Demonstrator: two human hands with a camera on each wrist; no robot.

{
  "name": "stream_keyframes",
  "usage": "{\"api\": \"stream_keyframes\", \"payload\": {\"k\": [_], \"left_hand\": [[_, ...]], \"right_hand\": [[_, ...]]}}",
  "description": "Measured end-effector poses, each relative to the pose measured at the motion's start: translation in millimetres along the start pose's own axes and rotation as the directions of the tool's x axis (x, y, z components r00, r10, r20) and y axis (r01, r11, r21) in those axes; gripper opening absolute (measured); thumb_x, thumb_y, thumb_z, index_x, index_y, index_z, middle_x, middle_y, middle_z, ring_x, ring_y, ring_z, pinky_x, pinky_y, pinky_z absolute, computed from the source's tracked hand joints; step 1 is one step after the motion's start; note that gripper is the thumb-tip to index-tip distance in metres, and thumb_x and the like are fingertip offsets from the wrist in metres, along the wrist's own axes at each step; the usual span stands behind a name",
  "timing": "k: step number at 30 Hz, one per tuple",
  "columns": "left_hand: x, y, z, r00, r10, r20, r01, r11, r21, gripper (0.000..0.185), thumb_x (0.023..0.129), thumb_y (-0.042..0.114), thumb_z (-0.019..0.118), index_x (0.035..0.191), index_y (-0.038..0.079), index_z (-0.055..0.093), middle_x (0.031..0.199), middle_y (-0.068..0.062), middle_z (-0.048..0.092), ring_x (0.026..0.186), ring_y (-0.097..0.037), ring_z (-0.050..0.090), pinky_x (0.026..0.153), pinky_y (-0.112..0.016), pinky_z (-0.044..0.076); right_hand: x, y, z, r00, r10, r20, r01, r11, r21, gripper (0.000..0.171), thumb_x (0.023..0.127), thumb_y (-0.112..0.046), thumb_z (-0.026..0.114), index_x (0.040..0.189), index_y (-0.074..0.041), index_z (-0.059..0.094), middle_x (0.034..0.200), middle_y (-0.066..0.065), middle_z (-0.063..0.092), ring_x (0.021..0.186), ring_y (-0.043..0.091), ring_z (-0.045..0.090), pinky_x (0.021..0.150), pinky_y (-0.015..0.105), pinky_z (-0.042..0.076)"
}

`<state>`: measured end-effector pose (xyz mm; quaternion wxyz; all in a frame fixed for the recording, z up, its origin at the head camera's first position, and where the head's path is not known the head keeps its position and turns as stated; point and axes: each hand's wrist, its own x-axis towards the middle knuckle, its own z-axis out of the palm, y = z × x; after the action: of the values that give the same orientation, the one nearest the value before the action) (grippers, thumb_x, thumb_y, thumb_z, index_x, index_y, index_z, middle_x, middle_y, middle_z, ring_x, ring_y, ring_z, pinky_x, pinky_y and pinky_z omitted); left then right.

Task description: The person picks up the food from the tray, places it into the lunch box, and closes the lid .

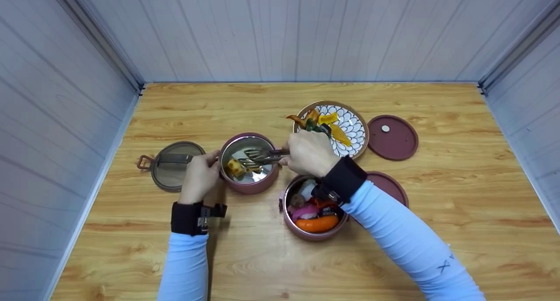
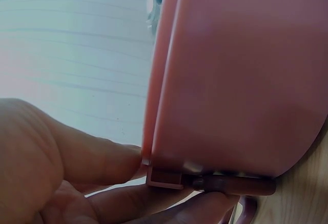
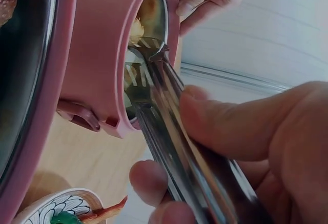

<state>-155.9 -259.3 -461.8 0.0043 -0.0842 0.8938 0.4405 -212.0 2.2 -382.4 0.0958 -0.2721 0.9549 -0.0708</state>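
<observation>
My left hand [image 1: 199, 176] holds the pink pot [image 1: 249, 188] at its left side; in the left wrist view the thumb is at the rim and the fingers are by the side handle [image 2: 233, 185]. Metal serving tongs [image 3: 177, 126] with fork-like tips are gripped in my right hand [image 1: 308, 154]. Their tips reach inside that pot, close to a yellow-brown food piece [image 1: 236, 167]. Whether the tips touch the food, I cannot tell. Below my right wrist stands a second pink pot [image 1: 313, 236], holding an orange carrot-like piece [image 1: 317, 224] and other food.
Behind my right hand is a patterned plate [image 1: 361, 139] with yellow pieces and other food. Two dark red round lids [image 1: 393, 143] lie to the right, one partly under my arm. A see-through lid [image 1: 170, 174] with a handle lies left of my left hand.
</observation>
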Motion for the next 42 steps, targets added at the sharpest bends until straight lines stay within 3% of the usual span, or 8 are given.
{"api": "stream_keyframes", "payload": {"k": [5, 11, 16, 21, 24, 29, 37, 42], "left_hand": [[0.0, 0.3, -0.2, 1.000, 0.009, -0.002, -0.009, 1.000, 0.003, 0.038, 0.100, 0.004, 0.051, 0.135, -0.008, 0.054, 0.131, -0.025, 0.058, 0.122, -0.033, 0.056, 0.098, -0.043, 0.049], [-0.2, 1.6, -0.4, 1.000, 0.004, -0.002, -0.004, 1.000, -0.007, 0.038, 0.099, 0.003, 0.052, 0.135, -0.008, 0.054, 0.131, -0.025, 0.058, 0.122, -0.033, 0.056, 0.096, -0.042, 0.050], [-1.1, 1.1, -0.8, 1.000, 0.001, 0.003, -0.001, 1.000, -0.008, 0.037, 0.100, 0.003, 0.050, 0.136, -0.008, 0.054, 0.131, -0.026, 0.058, 0.119, -0.033, 0.058, 0.091, -0.041, 0.052], [-1.4, 0.2, -1.4, 1.000, -0.005, -0.003, 0.005, 1.000, -0.008, 0.037, 0.100, 0.003, 0.050, 0.136, -0.008, 0.054, 0.132, -0.025, 0.057, 0.123, -0.033, 0.055, 0.096, -0.043, 0.049], [-1.5, -0.4, -1.1, 1.000, -0.005, 0.000, 0.005, 1.000, -0.008, 0.038, 0.099, 0.002, 0.050, 0.135, -0.009, 0.054, 0.132, -0.026, 0.057, 0.123, -0.034, 0.055, 0.097, -0.043, 0.049], [-1.3, -0.8, 0.4, 1.000, -0.013, 0.005, 0.013, 1.000, -0.021, 0.038, 0.100, 0.002, 0.050, 0.136, -0.008, 0.053, 0.133, -0.025, 0.056, 0.124, -0.033, 0.054, 0.097, -0.042, 0.049], [-0.7, -0.2, 0.8, 1.000, -0.008, -0.006, 0.008, 1.000, -0.012, 0.037, 0.099, 0.003, 0.052, 0.135, -0.008, 0.054, 0.132, -0.024, 0.057, 0.123, -0.033, 0.055, 0.098, -0.043, 0.048], [-0.6, -1.7, -0.4, 1.000, -0.009, -0.014, 0.008, 1.000, -0.005, 0.037, 0.100, 0.003, 0.051, 0.135, -0.008, 0.054, 0.132, -0.024, 0.057, 0.123, -0.033, 0.055, 0.097, -0.043, 0.049]], "right_hand": [[-3.4, 7.0, -11.5, 1.000, 0.018, 0.011, -0.019, 0.998, 0.066, 0.027, 0.087, -0.046, 0.073, 0.101, -0.023, 0.078, 0.080, -0.002, 0.065, 0.071, 0.021, 0.058, 0.061, 0.038, 0.045], [-11.6, 37.1, -50.4, 0.996, 0.072, -0.045, -0.061, 0.977, 0.204, 0.035, 0.091, -0.045, 0.068, 0.120, -0.026, 0.073, 0.083, -0.002, 0.067, 0.062, 0.018, 0.052, 0.054, 0.033, 0.039], [-16.7, 74.6, -69.2, 0.980, 0.194, -0.041, -0.184, 0.966, 0.183, 0.049, 0.092, -0.050, 0.066, 0.133, -0.022, 0.065, 0.098, 0.006, 0.070, 0.061, 0.020, 0.049, 0.052, 0.033, 0.037], [-18.7, 101.8, -63.3, 0.967, 0.250, -0.042, -0.243, 0.962, 0.123, 0.054, 0.091, -0.049, 0.067, 0.132, -0.015, 0.064, 0.113, 0.011, 0.069, 0.069, 0.023, 0.051, 0.057, 0.034, 0.038], [-19.8, 109.0, -55.7, 0.966, 0.259, -0.020, -0.255, 0.960, 0.115, 0.046, 0.091, -0.046, 0.069, 0.123, -0.012, 0.070, 0.100, 0.010, 0.070, 0.070, 0.024, 0.053, 0.056, 0.034, 0.037], [-22.6, 112.7, -47.8, 0.963, 0.269, 0.001, -0.268, 0.959, 0.093, 0.040, 0.091, -0.044, 0.069, 0.114, -0.011, 0.073, 0.097, 0.009, 0.070, 0.073, 0.026, 0.057, 0.055, 0.035, 0.039], [-28.5, 117.6, -46.2, 0.958, 0.286, 0.007, -0.286, 0.957, 0.052, 0.049, 0.091, -0.041, 0.069, 0.126, -0.008, 0.067, 0.123, 0.017, 0.066, 0.094, 0.036, 0.064, 0.062, 0.044, 0.050], [-26.9, 118.4, -48.9, 0.948, 0.317, 0.028, -0.318, 0.947, 0.045, 0.049, 0.090, -0.046, 0.068, 0.123, -0.009, 0.068, 0.115, 0.016, 0.068, 0.083, 0.032, 0.063, 0.057, 0.039, 0.047]]}}
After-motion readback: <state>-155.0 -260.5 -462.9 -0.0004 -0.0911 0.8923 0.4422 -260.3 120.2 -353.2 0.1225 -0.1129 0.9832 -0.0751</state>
